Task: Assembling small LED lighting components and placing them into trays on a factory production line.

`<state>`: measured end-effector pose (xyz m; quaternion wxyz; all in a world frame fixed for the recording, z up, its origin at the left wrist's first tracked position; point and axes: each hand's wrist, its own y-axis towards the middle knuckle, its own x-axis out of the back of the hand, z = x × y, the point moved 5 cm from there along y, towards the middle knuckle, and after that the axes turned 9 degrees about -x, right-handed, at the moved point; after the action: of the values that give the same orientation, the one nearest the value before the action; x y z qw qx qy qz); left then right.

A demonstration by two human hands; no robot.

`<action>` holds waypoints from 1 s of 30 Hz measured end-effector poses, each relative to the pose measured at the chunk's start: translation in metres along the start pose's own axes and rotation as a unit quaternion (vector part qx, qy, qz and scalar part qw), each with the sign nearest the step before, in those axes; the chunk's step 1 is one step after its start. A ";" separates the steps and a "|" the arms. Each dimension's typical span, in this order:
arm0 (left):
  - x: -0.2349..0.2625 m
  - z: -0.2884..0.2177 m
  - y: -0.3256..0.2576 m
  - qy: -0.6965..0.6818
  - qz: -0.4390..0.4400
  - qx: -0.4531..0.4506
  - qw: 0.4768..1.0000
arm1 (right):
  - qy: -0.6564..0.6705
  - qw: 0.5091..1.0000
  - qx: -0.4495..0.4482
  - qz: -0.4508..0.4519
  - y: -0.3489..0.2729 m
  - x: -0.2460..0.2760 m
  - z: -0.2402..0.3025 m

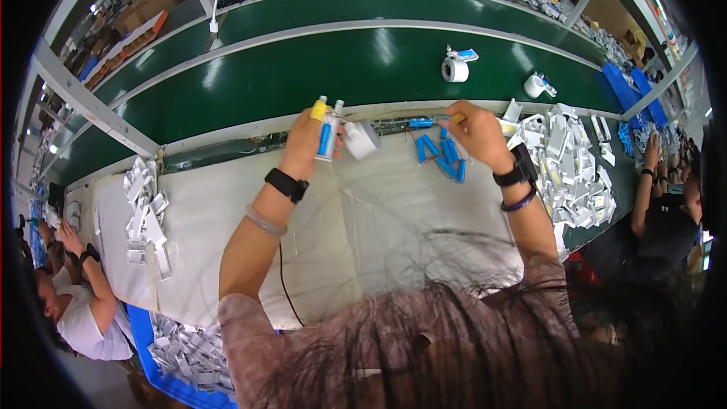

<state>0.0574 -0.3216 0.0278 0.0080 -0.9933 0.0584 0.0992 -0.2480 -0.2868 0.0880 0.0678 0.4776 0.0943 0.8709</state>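
Observation:
My left hand (304,136) is closed around a white plastic housing that carries a blue cylindrical battery (326,139) and a yellow-sleeved piece (319,109). A round white lamp-like head (363,140) hangs at the right of this assembly. Farther right, my right hand (482,135) pinches something small by the edge of the green belt; a bit of yellow shows at its fingertips, but its kind is unclear. Several loose blue batteries (448,153) lie just below and left of that hand. Another blue battery (419,123) rests on the ledge between my hands.
Beyond the ledge runs a green conveyor belt (288,60) bearing two white round-headed assemblies (454,70). White plastic parts are heaped at right (564,163) and left (148,212). A blue bin (144,341) of parts stands lower left. Other people work at both sides.

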 end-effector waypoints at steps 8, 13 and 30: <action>0.147 0.035 0.083 0.176 -0.219 -0.124 0.952 | 0.000 0.994 -0.013 -0.109 0.156 -0.023 -0.093; 0.131 0.037 0.043 0.335 -0.210 -0.202 0.896 | -0.075 0.979 -0.180 -0.066 0.221 -0.059 -0.141; -0.007 -0.018 -0.050 0.233 0.050 -0.261 0.935 | 0.540 0.783 -0.094 0.294 0.116 -0.041 0.021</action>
<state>0.0600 -0.2715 0.0467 -0.2700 -0.9515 0.0806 -0.1231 -0.2117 -0.4065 0.0925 -0.2090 -0.0751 -0.1121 0.9686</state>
